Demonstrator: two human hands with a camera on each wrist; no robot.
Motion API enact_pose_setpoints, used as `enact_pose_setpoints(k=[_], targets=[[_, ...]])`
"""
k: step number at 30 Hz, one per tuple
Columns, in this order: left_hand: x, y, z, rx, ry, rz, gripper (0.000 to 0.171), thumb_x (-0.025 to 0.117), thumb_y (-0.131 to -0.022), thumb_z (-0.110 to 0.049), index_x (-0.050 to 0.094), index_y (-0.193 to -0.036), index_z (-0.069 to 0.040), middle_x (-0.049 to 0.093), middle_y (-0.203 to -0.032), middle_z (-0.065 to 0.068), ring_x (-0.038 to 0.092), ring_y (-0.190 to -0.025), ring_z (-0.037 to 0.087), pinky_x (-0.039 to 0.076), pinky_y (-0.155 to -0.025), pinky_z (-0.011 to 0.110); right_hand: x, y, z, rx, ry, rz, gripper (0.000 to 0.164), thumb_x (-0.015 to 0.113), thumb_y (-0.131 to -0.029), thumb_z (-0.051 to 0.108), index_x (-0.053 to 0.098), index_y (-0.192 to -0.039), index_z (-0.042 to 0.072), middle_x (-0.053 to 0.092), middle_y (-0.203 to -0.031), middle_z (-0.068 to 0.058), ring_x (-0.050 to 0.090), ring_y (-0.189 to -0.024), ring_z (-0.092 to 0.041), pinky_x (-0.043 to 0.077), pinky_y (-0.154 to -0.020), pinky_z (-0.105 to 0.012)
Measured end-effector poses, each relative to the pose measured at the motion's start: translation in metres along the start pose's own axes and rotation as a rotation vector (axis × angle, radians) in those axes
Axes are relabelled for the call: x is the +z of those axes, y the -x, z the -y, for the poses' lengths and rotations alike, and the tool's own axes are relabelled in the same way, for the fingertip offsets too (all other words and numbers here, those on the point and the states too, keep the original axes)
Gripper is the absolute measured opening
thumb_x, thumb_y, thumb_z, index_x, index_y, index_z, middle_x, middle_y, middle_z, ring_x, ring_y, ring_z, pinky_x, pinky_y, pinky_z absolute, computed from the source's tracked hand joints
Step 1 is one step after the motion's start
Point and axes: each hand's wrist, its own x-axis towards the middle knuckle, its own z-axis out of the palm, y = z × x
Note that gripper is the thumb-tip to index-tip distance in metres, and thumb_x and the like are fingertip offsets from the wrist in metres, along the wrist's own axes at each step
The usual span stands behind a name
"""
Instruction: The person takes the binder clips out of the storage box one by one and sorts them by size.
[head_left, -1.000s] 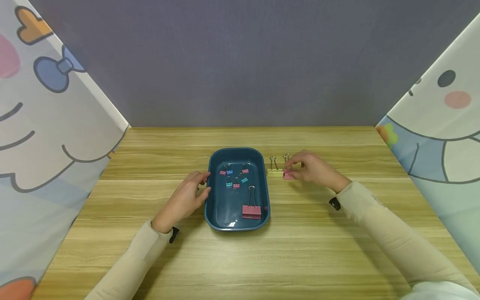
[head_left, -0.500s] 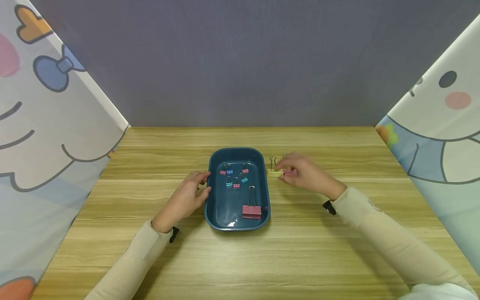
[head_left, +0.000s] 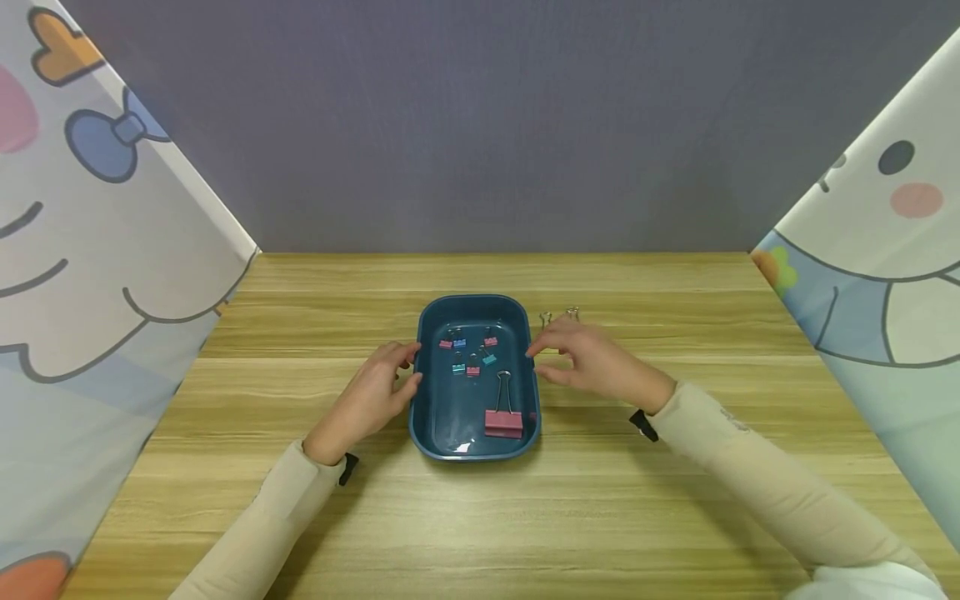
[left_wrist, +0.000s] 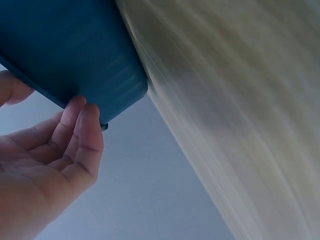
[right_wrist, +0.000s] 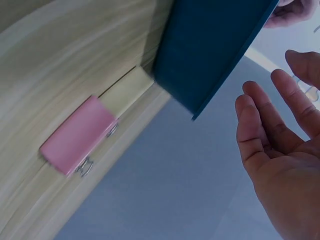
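A dark blue tray stands between the two hands on the wooden table. Inside it lie a large pink binder clip and several small coloured binder clips. My left hand touches the tray's left rim with its fingertips, thumb apart from the fingers. At the right rim is my right hand, fingers loosely bent and holding nothing. Just right of the tray, a yellow binder clip and another pink binder clip lie end to end. The right hand mostly hides both in the head view.
The wooden table ends at a grey wall panel behind. Cartoon-printed cloths flank it on both sides.
My right hand has moved left from the pink clip, past the yellow clip, to the tray's right rim. Both clips remain beside the tray. The left hand and tray stay put.
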Motion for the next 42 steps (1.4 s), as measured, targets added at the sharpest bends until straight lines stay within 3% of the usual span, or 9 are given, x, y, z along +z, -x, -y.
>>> enact_pose_setpoints(k=[5, 14, 27, 33, 42], targets=[[0.000, 0.000, 0.001, 0.003, 0.001, -0.003, 0.043, 0.064, -0.088, -0.007, 0.053, -0.127, 0.008, 0.057, -0.101, 0.012, 0.052, -0.089, 0.024, 0.049, -0.070, 0.034, 0.006, -0.005, 0.009, -0.024, 0.003, 0.045, 0.023, 0.074, -0.083, 0.018, 0.070, -0.104, 0.010, 0.062, -0.107, 0.002, 0.053, -0.102, -0.016, 0.046, -0.085, -0.036], [0.000, 0.000, 0.001, -0.005, 0.004, 0.001, 0.044, 0.065, -0.088, -0.008, 0.052, -0.127, 0.007, 0.057, -0.102, 0.013, 0.052, -0.091, 0.024, 0.049, -0.070, 0.034, 0.015, -0.009, 0.016, -0.031, -0.022, 0.106, 0.020, 0.072, -0.084, 0.019, 0.070, -0.103, 0.010, 0.060, -0.104, 0.005, 0.051, -0.103, -0.014, 0.043, -0.091, -0.034], [0.000, 0.000, 0.002, 0.008, 0.005, -0.007, 0.043, 0.066, -0.087, -0.007, 0.054, -0.126, 0.008, 0.058, -0.101, 0.013, 0.052, -0.092, 0.024, 0.049, -0.071, 0.035, 0.026, -0.013, 0.023, -0.052, -0.061, 0.145, 0.019, 0.072, -0.085, 0.018, 0.070, -0.101, 0.010, 0.062, -0.099, 0.004, 0.049, -0.099, -0.011, 0.043, -0.087, -0.031], [0.001, -0.001, 0.003, 0.019, 0.009, -0.011, 0.043, 0.065, -0.088, -0.007, 0.053, -0.126, 0.008, 0.057, -0.101, 0.013, 0.052, -0.093, 0.025, 0.048, -0.073, 0.036, 0.031, -0.015, 0.026, -0.078, -0.070, 0.153, 0.018, 0.073, -0.083, 0.018, 0.070, -0.099, 0.010, 0.065, -0.095, 0.003, 0.048, -0.093, -0.011, 0.044, -0.078, -0.028], [0.000, -0.001, 0.003, 0.014, 0.013, -0.007, 0.043, 0.065, -0.088, -0.007, 0.053, -0.126, 0.009, 0.057, -0.101, 0.012, 0.052, -0.092, 0.024, 0.048, -0.072, 0.035, 0.039, -0.017, 0.028, -0.056, -0.045, 0.226, 0.017, 0.074, -0.082, 0.019, 0.071, -0.096, 0.011, 0.066, -0.093, 0.003, 0.049, -0.090, -0.014, 0.045, -0.076, -0.025]])
